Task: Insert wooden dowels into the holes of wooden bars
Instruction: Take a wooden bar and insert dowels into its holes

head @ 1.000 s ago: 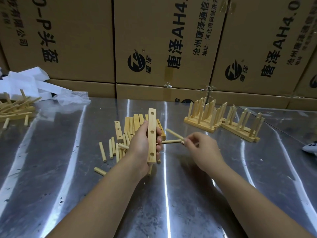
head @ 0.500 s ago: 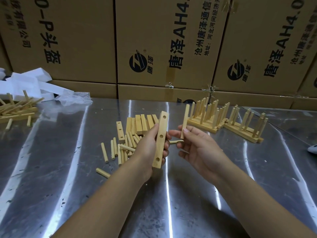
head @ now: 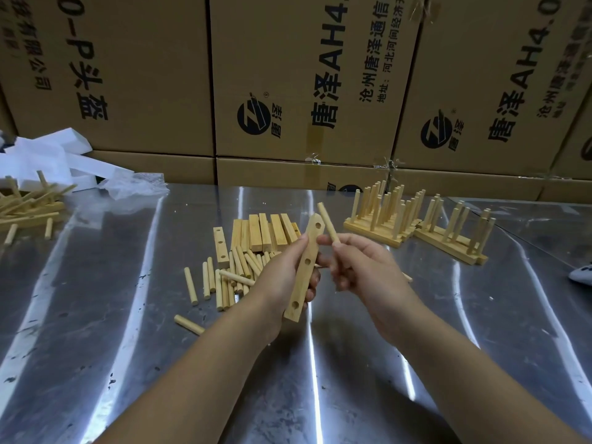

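1. Head view: the left hand (head: 282,277) grips a three-hole wooden bar (head: 306,267) above the steel table (head: 352,379). The right hand (head: 362,270) pinches a dowel (head: 327,222) by its lower end, just beside the bar's top hole.
2. Risk: pushed off-axis, the slanted dowel may jam or slip.
3. Change: half a second earlier the dowel stood more upright, farther from the bar.

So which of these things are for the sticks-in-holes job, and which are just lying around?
For the job:
- bar held in the left hand
- dowel pinched in the right hand
- loose dowels
- spare bars
- finished bars

Just lying about:
- white foam blocks
- crumpled plastic
- cardboard boxes
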